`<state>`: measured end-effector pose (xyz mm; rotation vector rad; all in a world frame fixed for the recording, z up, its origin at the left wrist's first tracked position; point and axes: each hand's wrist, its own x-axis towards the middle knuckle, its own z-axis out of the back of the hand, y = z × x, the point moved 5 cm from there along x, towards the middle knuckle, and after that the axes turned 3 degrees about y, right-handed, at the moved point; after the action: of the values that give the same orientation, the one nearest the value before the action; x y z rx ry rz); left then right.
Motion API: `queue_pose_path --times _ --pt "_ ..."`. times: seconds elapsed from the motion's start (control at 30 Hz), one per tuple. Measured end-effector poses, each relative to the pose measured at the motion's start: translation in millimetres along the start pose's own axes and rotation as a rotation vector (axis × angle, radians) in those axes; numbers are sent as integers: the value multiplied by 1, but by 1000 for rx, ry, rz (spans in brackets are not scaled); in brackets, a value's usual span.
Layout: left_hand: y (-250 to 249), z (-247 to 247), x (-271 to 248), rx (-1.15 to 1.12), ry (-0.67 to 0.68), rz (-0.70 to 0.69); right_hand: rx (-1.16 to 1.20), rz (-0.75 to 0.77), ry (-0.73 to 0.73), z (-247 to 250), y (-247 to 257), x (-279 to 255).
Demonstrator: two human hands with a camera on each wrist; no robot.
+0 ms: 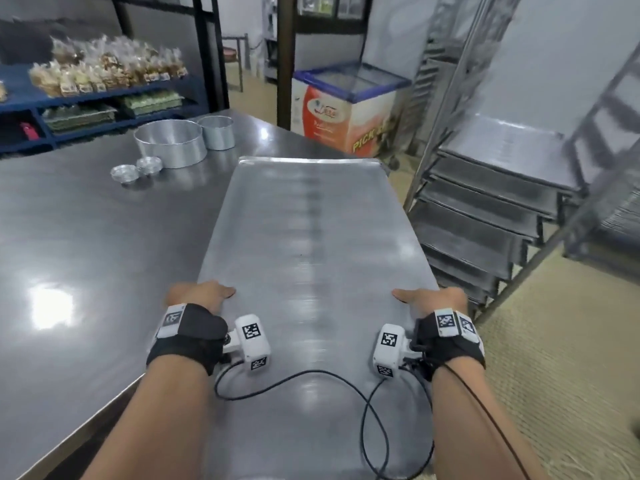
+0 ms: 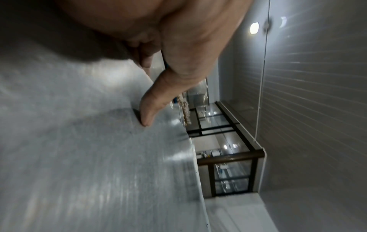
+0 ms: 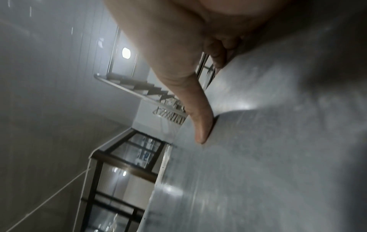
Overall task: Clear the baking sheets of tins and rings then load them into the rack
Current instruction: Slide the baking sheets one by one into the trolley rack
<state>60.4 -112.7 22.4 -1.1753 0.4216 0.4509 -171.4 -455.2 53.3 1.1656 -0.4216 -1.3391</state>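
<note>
Bare baking sheet carried in both hands, rack at 2 o'clock.

Bench: steel, filling 9 to 11 o'clock. Rack: several sheets already sit on its runners; higher runners look free. Baking sheet: nothing on it, long axis toward 12 o'clock, its left part over the bench corner, its right part over the floor; not yet racked. Large ring and small ring: on the bench at 11 o'clock, touching. Two stacks of small tins: beside the large ring. Left hand: grips the sheet's left edge, thumb on top. Right hand: grips the right edge likewise. Judged: clearing done for this sheet; loading remains.
</note>
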Motion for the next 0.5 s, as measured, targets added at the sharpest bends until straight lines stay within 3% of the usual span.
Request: queue_pose_path --times 0.23,0.5 --pt "-87 -121 -37 74 234 -204 147 -51 -177 99 5 41" --pt "-146 -245 -82 144 394 -318 272 -108 -350 185 1 85"
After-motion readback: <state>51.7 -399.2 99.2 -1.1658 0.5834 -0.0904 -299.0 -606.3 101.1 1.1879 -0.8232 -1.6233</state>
